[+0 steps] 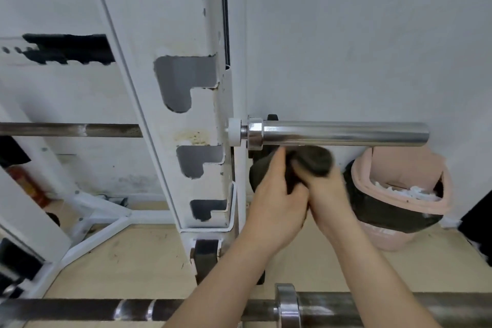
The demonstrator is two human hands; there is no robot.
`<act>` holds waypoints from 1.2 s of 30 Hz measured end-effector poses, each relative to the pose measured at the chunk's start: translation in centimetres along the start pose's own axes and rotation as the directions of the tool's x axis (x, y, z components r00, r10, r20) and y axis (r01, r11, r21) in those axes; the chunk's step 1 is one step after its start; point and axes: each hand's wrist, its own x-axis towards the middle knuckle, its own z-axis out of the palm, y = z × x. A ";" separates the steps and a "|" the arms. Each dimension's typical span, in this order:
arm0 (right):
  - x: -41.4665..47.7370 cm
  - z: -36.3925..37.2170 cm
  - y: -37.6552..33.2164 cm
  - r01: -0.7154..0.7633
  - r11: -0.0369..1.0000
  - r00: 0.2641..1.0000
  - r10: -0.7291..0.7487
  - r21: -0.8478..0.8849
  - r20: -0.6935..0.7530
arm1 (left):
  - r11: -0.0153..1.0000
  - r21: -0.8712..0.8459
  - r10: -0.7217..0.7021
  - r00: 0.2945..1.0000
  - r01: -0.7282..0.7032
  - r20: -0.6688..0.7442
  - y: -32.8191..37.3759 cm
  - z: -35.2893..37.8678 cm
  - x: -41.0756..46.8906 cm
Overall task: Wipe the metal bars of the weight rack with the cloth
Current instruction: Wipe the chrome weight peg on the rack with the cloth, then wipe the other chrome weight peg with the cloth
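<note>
Cloth point(315, 161) bunched just under the chrome bar point(343, 132)
Left hand point(277, 196) and right hand point(328, 192) gripping it — fingers curled.

No legible text or numbers, faint white print on pink bin point(383, 237) unreadable

The left hand point(277, 202) and blurred right hand point(328, 193) cover much of the cloth point(316, 161), while the white upright point(173, 122) hides part of the far bar point(343, 132).

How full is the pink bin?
Nearly full: white paper scraps lie just under the rim of the pink bin. How deep they go cannot be told.
</note>
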 end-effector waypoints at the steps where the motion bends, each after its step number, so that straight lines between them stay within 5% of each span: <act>1: -0.8 -0.5 -1.0 -0.076 0.958 0.996 0.085 0.277 -0.021 | 0.998 -0.040 0.053 0.998 -0.051 0.043 0.6 -0.3 -0.9; 4: -3.7 -0.8 -4.0 -0.117 0.754 0.993 0.079 0.646 0.087 | 0.972 0.042 0.222 0.965 -0.230 0.143 2.3 -1.2 -3.6; 9: -11.2 4.0 -7.3 0.051 0.736 0.975 -0.182 0.675 0.124 | 0.861 0.229 0.470 0.882 -0.454 -0.018 3.0 -5.9 -8.3; 13: -17.4 11.4 -7.6 0.139 0.736 0.923 -0.338 0.663 0.182 | 0.912 -0.050 0.406 0.913 -0.407 -0.041 2.9 -13.3 -13.8; 17: -20.6 21.9 -5.8 0.016 0.711 0.888 -0.334 0.703 0.317 | 0.933 -0.283 0.192 0.973 -0.220 -0.125 0.8 -24.3 -19.9; 21: -22.8 33.3 -4.2 -0.007 0.823 0.861 -0.283 0.567 0.422 | 0.840 -0.543 -0.127 0.969 -0.008 -0.212 -1.9 -34.8 -24.4; 23: -23.7 38.0 -3.5 0.108 0.934 0.826 -0.275 0.341 0.491 | 0.794 -0.607 -0.228 0.946 0.043 -0.231 -3.4 -39.3 -26.3; 25: -24.7 42.4 -3.1 0.265 0.959 0.780 -0.275 0.100 0.562 | 0.780 -0.623 -0.266 0.934 0.064 -0.237 -5.3 -43.3 -28.4; 29: -24.8 50.8 -1.9 0.313 0.950 0.745 -0.231 -0.021 0.625 | 0.767 -0.640 -0.252 0.938 0.045 -0.237 -9.1 -51.4 -32.0; 36: -22.3 64.8 -1.0 0.134 0.976 0.524 0.080 -0.174 0.848 | 0.810 -0.577 -0.287 0.929 0.105 -0.233 -15.4 -64.8 -35.2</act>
